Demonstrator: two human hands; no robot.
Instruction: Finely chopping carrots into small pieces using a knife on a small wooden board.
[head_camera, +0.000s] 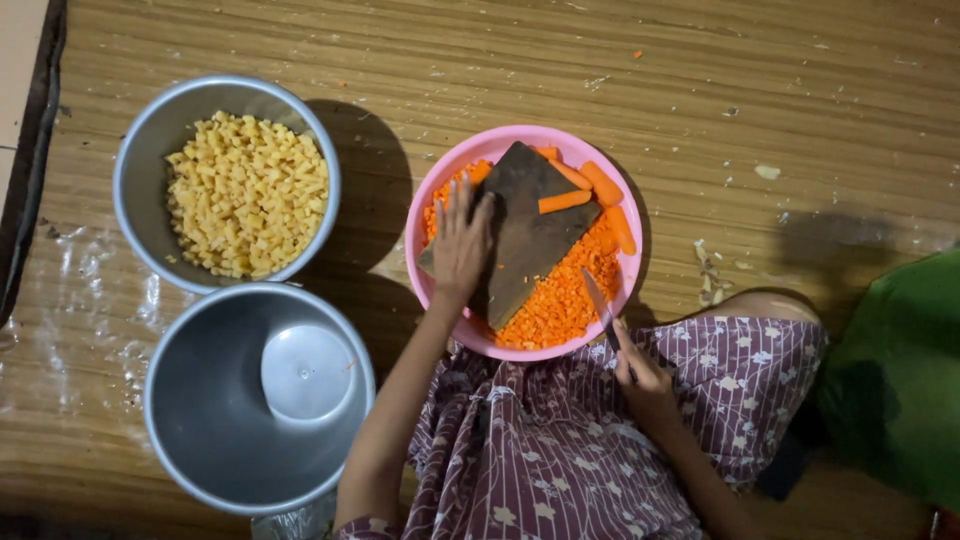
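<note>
A pink bowl (425, 205) sits on the floor in front of my knees, filled with finely diced carrot (560, 300) and a few long carrot sticks (565, 200). A dark wooden cutting board (535, 230) lies tilted across the bowl. My left hand (460, 245) rests flat on the board's left side, fingers spread. My right hand (640, 370) grips a small knife (598, 300) whose blade points up over the bowl's near right rim, above the diced carrot.
At the left stands a steel pot (140, 150) full of yellow diced pieces. Below it is a second steel pot (200, 420) holding only a white lid. A green cloth (900, 380) lies at the right. Scraps dot the wood-patterned floor.
</note>
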